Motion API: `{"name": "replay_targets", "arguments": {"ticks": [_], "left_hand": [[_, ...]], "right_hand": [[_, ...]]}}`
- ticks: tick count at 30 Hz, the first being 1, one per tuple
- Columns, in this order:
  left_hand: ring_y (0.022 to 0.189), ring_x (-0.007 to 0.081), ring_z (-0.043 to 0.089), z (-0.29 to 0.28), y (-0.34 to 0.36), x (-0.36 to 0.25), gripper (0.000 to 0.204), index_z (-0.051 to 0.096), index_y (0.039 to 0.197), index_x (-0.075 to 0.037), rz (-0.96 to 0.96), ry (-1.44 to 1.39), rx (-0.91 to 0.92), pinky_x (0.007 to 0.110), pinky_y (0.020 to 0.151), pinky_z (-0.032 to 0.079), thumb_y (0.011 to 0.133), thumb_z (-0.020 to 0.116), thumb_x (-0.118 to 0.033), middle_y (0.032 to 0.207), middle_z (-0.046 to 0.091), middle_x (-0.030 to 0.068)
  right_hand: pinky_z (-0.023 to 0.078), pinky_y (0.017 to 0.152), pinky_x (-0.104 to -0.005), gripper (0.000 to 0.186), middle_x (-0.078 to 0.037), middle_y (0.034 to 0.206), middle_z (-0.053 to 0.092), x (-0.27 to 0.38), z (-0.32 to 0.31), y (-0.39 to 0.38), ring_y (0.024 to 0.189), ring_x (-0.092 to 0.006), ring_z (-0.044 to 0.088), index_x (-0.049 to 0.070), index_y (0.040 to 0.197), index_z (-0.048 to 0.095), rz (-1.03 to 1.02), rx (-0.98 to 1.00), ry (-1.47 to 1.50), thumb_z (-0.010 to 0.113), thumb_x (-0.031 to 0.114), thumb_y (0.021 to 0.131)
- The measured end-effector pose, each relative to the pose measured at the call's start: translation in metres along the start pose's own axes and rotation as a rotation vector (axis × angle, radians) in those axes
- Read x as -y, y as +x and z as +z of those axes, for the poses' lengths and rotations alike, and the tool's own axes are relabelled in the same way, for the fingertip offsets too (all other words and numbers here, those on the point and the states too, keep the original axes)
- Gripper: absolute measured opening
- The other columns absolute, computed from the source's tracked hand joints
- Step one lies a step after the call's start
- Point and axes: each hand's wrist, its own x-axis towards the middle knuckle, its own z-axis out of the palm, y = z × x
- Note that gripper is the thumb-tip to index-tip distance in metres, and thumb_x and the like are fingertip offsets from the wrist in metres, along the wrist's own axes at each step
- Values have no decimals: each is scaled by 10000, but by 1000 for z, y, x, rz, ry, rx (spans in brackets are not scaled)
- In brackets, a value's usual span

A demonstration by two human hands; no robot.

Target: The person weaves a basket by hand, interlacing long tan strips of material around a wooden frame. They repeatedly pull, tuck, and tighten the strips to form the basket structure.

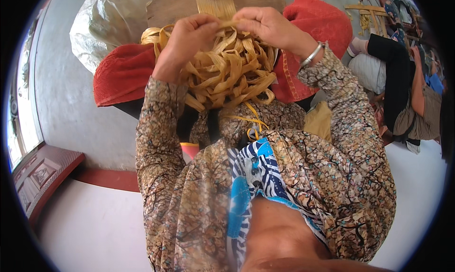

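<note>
My left hand (195, 33) and my right hand (268, 26) are close together at the top middle, both closed in a pinch. Between them runs a short stretch of tan, flat plant-fibre strip (229, 23), gripped at each side. Below the hands a loose heap of the same golden-tan fibre strips (227, 75) lies in my lap, tangled and curling. Just beyond my fingers a wooden slat (215, 4) with a square notch stands against a brown board (170, 9). My right wrist bears a silver bangle (313, 54).
Red cloths (125, 75) cover my knees on both sides of the heap. A whitish plastic bag (109, 26) stands at the far left. A carved dark-red wooden piece (45, 175) is at the lower left. Another person (403, 73) sits at the right, near a wooden frame (372, 11).
</note>
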Motion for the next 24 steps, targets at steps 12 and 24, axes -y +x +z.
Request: {"name": "replay_targets", "arguments": {"ticks": [12,24], "left_hand": [[598,30,438,-30,72,36,154,637,950,-18,78,106,-154,198,521,340,930,573,-155,731,567,-34],[572,20,426,23,33,13,143,618,918,-39,246,21,-187,186,493,333,961,539,-151,725,561,-29]], "right_hand": [[455,636,-305,174,-38,756,603,-48,10,46,692,-149,563,51,1000,613,26,-367,-171,536,200,953],[450,760,-387,213,-13,843,674,-1,24,28,834,-215,641,169,1067,648,-357,-614,-782,576,307,922]]}}
